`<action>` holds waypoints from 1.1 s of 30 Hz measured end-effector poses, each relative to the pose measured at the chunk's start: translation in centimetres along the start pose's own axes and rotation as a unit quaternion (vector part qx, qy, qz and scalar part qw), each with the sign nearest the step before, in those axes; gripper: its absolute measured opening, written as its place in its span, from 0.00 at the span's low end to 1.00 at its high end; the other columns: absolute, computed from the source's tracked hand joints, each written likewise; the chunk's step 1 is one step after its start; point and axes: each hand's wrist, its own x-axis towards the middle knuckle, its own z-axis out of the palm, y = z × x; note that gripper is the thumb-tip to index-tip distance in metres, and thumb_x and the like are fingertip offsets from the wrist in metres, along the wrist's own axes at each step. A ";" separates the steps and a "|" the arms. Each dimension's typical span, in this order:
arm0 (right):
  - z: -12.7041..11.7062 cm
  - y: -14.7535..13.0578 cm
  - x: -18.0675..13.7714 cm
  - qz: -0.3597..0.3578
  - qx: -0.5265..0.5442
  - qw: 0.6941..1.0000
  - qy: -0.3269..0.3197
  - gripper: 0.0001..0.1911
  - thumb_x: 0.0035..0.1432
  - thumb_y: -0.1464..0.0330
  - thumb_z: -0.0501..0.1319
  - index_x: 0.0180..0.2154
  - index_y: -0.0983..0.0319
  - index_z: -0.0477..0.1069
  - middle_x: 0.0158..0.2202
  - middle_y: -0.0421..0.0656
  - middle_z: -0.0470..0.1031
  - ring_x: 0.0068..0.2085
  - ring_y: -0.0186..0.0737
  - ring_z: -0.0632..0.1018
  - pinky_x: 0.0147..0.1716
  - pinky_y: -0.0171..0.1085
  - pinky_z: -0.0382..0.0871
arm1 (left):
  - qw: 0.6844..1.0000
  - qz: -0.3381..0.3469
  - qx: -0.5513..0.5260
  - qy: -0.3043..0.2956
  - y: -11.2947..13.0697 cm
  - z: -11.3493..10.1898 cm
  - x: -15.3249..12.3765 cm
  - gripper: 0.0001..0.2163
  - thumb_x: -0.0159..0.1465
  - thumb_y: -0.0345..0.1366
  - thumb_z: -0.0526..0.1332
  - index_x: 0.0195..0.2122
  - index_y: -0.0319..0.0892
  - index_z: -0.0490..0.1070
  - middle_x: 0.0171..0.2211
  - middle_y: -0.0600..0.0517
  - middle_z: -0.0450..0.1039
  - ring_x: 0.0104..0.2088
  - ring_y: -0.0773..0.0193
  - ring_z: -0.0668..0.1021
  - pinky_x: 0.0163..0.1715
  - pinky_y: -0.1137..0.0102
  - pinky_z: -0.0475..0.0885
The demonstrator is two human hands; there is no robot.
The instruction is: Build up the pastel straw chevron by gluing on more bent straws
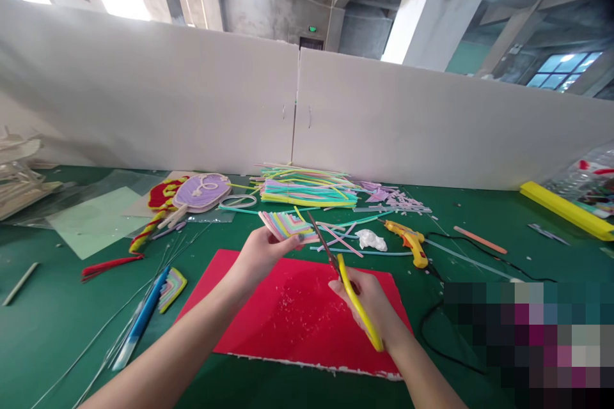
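Head view. I have both of the person's bare hands in sight over a red sheet on a green tabletop.

Left hand: thumb and fingers clamped on a pastel striped piece of wedge-like outline, held above the far edge of the red sheet.

Right hand: fingers curled round the yellow-handled scissors; I cannot tell how they sit in the loops. The blades point far and left, tips just right of the striped piece. Contact between the two: cannot tell. Pale specks and bits of fluff lie on the red sheet below.

Far side, centre: a pile of coloured stems before a white partition, lilac clippings to its right. Nearer, a few loose stems lie beyond the scissors; right of these I note a crumpled white lump, then a yellow glue gun with a dark cord.

Left side: a lilac rounded panel overlaps a red-and-yellow piece; a pale green sheet lies further left. Nearer, a second striped wedge rests beside a blue-wrapped bundle of wires.
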 end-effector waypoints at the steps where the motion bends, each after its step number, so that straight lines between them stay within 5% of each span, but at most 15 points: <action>1: -0.1 0.1 0.1 -0.010 -0.010 1.000 0.007 0.22 0.52 0.48 0.58 0.24 0.60 0.59 0.20 0.33 0.55 0.21 0.30 0.61 0.19 0.31 0.54 | 1.000 -0.001 -0.002 -0.001 0.0 0.0 0.0 0.10 0.53 0.36 0.65 0.35 0.38 0.76 0.36 0.48 0.81 0.38 0.57 0.81 0.40 0.68 0.74; 7: -1.0 2.3 1.9 -0.062 -0.074 0.990 0.106 0.13 0.52 0.55 0.60 0.30 0.58 0.67 0.26 0.39 0.67 0.28 0.38 0.69 0.26 0.34 0.63 | 1.000 -0.018 -0.005 0.025 0.3 0.3 -0.2 0.11 0.52 0.37 0.65 0.35 0.37 0.77 0.35 0.47 0.81 0.39 0.56 0.80 0.42 0.66 0.73; 12: -2.5 4.6 3.5 -0.116 -0.223 0.943 0.216 0.13 0.51 0.66 0.60 0.41 0.58 0.71 0.39 0.46 0.71 0.37 0.45 0.73 0.35 0.40 0.68 | 0.999 -0.017 -0.001 0.033 0.3 0.6 -0.4 0.10 0.53 0.37 0.65 0.33 0.37 0.77 0.34 0.46 0.81 0.39 0.55 0.80 0.42 0.66 0.73; 18: -2.8 5.7 3.6 -0.164 -0.289 0.928 0.167 0.19 0.50 0.73 0.57 0.46 0.62 0.70 0.47 0.50 0.70 0.49 0.50 0.71 0.49 0.46 0.67 | 0.999 0.002 -0.036 0.016 -2.4 2.5 -0.9 0.13 0.52 0.37 0.65 0.37 0.37 0.77 0.40 0.45 0.79 0.45 0.53 0.79 0.46 0.64 0.72; 24: -2.4 4.8 3.6 -0.203 -0.218 0.920 0.256 0.12 0.59 0.68 0.52 0.40 0.62 0.71 0.44 0.50 0.71 0.47 0.47 0.72 0.49 0.44 0.67 | 0.998 -0.001 -0.055 -0.009 -5.6 4.7 -1.7 0.18 0.49 0.44 0.67 0.34 0.36 0.76 0.38 0.43 0.80 0.43 0.49 0.79 0.44 0.63 0.72; 27: -2.3 4.1 3.4 -0.215 -0.177 0.930 0.240 0.13 0.61 0.61 0.52 0.37 0.60 0.72 0.41 0.49 0.72 0.44 0.45 0.73 0.44 0.42 0.69 | 0.999 -0.001 -0.046 0.006 -5.8 4.8 -2.0 0.19 0.49 0.49 0.66 0.31 0.35 0.76 0.36 0.42 0.80 0.41 0.48 0.79 0.42 0.63 0.72; 33: -0.4 2.9 2.6 -0.164 -0.047 0.981 0.096 0.16 0.58 0.54 0.55 0.38 0.58 0.72 0.39 0.43 0.74 0.39 0.41 0.75 0.40 0.38 0.70 | 0.998 -0.012 -0.030 0.058 -6.1 4.6 -2.7 0.22 0.49 0.53 0.66 0.31 0.35 0.76 0.37 0.42 0.80 0.45 0.46 0.78 0.43 0.63 0.71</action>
